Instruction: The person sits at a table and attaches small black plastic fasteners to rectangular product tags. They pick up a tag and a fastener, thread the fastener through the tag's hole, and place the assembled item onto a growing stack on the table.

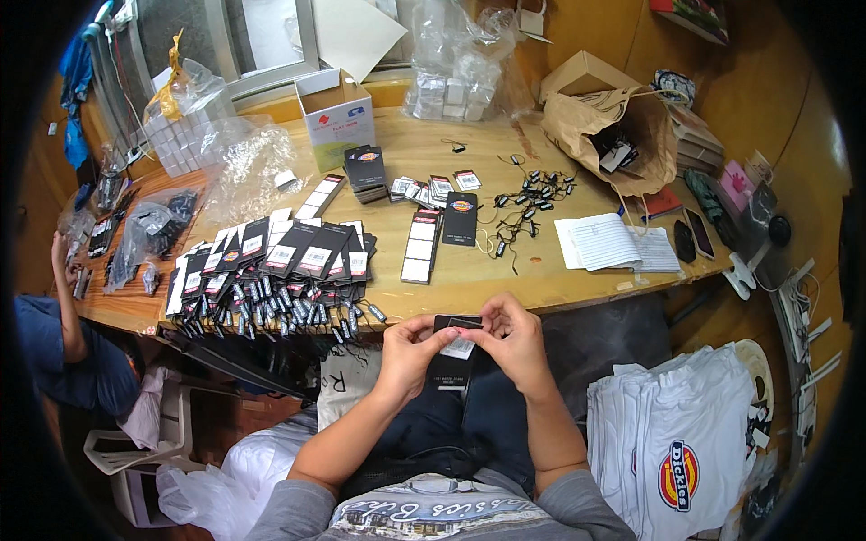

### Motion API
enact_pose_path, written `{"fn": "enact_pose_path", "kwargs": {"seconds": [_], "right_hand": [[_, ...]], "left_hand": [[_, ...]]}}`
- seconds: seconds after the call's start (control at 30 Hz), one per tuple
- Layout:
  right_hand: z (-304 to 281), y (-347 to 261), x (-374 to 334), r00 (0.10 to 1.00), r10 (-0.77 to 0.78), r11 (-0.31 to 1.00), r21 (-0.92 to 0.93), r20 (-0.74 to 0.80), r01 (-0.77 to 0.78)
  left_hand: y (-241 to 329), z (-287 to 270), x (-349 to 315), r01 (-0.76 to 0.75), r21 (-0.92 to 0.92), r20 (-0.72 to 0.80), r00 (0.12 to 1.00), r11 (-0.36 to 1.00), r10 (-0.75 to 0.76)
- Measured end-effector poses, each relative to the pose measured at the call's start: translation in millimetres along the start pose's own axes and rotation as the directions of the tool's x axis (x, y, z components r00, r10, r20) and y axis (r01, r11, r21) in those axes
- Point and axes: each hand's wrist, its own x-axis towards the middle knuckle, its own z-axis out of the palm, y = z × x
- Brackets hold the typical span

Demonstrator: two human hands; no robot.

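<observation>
Over my lap, just off the table's front edge, both hands pinch a black cardboard hang tag (451, 371) with a white sticker on it. My left hand (410, 353) has its thumb pressed on the tag's left side. My right hand (511, 338) grips the upper right part between thumb and fingers; finer detail there is hidden. On the table beyond lie another black hang tag (460, 218) and a strip of white labels (420, 248). To the left spreads a big pile of finished-looking hang tags (311, 252) with black strings (280, 308) hanging over the edge.
Loose black strings (532, 194) lie right of centre. Behind them stand a brown paper bag (586, 131), a white box (334, 117) and a tag stack (365, 171). A notebook (613, 242) lies right; folded white shirts (663, 433) sit below. Another person (72, 352) works at far left.
</observation>
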Motion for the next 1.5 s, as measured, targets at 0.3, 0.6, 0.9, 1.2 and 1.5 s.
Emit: {"fn": "enact_pose_path", "kwargs": {"seconds": [0.3, 0.6, 0.9, 1.2, 1.5], "right_hand": [[-73.8, 37.4, 89.4, 0.961, -0.275, 0.785, -0.569, 0.032, 0.243], [-71.1, 43.9, 136.7, 0.924, -0.096, 0.613, -0.709, 0.371, 0.349], [-100.8, 18.3, 190.1, 0.97, 0.209, 0.875, 0.42, 0.123, -0.242], [-64.6, 0.4, 160.0, 0.987, 0.123, 0.614, 0.773, 0.103, -0.158], [-42.9, 0.8, 128.8, 0.977, 0.035, 0.603, 0.775, 0.211, -0.189]], "left_hand": [[1.2, -5.4, -11.6, 0.13, -0.078, 0.067, 0.99, 0.988, -0.125], [3.2, -8.8, -12.6, 0.159, -0.12, 0.069, 0.986, 0.98, -0.152], [6.9, -8.6, -11.0, 0.162, -0.153, 0.147, 0.979, 0.975, -0.14], [42.0, 8.0, 8.1, 0.059, -0.069, 0.164, 0.985, 0.996, -0.047], [47.5, 23.6, 30.7, -0.083, -0.028, 0.201, 0.976, 0.996, 0.087]]}}
